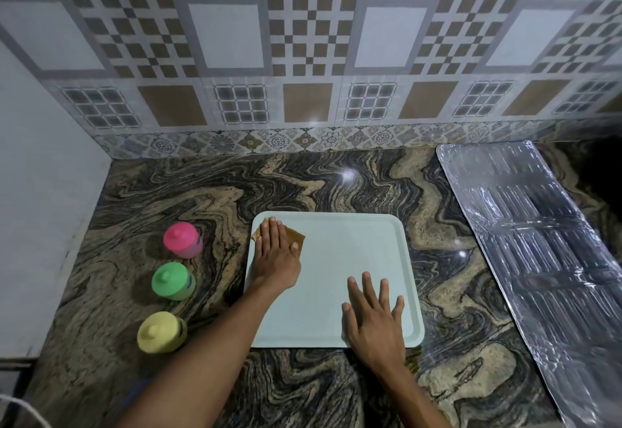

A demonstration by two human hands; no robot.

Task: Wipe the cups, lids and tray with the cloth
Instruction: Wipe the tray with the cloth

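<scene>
Cloth [296, 238] under left hand [276, 259], tray [353, 252] far-left corner.

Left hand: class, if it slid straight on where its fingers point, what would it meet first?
The left hand, pressing the cloth, would likely meet the far rim of the tray first; beyond lies countertop, then the tiled wall.

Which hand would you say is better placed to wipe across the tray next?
Left: the left hand presses the cloth on the tray; the right hand lies flat, without cloth.
</scene>
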